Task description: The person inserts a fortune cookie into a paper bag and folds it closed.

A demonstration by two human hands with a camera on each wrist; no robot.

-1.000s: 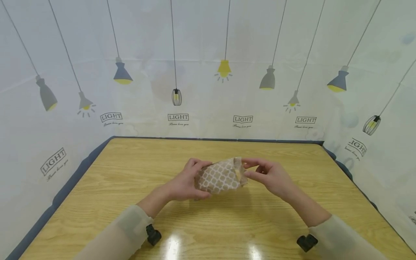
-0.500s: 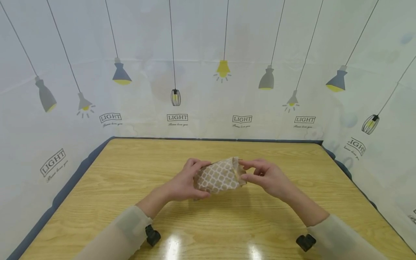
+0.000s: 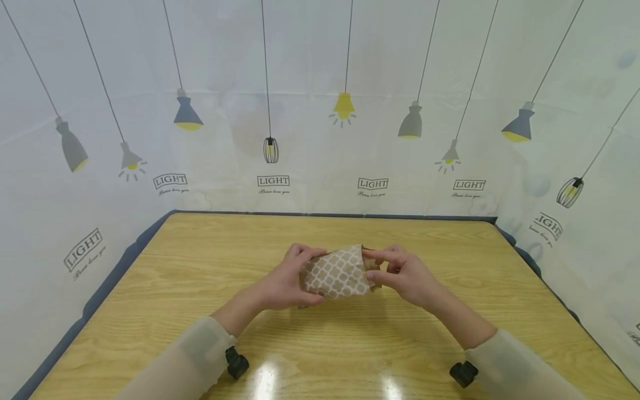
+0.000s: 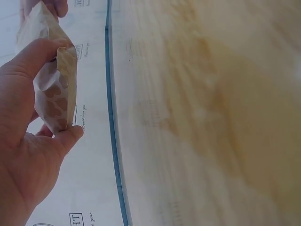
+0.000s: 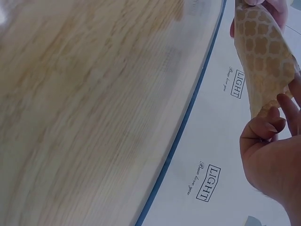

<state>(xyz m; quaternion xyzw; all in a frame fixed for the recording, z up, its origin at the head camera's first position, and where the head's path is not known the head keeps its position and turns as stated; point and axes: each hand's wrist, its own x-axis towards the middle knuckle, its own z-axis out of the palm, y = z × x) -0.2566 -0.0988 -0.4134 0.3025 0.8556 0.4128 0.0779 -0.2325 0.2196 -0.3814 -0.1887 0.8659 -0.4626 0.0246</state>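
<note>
A small tan paper bag [image 3: 336,272] with a white lattice pattern is held above the table, lying sideways with its open end to the right. My left hand [image 3: 286,279] grips its left end, thumb below and fingers over the top; the left wrist view shows that hand [image 4: 35,117] around the bag's creased end [image 4: 56,101]. At the mouth, my right hand [image 3: 404,273] pinches the edge between bent fingers and thumb. Its fingertips partly hide behind the front panel. In the right wrist view the bag [image 5: 263,47] stretches between both hands. What the bag contains is hidden.
The wooden table [image 3: 240,355] spreads beneath both hands, with a dark blue edge along its back and sides. A white backdrop [image 3: 310,66] printed with hanging lamps encloses it. Small black cameras [image 3: 236,364] sit at both wrists.
My right hand has shifted slightly left, its fingertips now further in at the mouth. The bag's front edge, folded back earlier, now stands straighter. The left hand stays nearly still.
</note>
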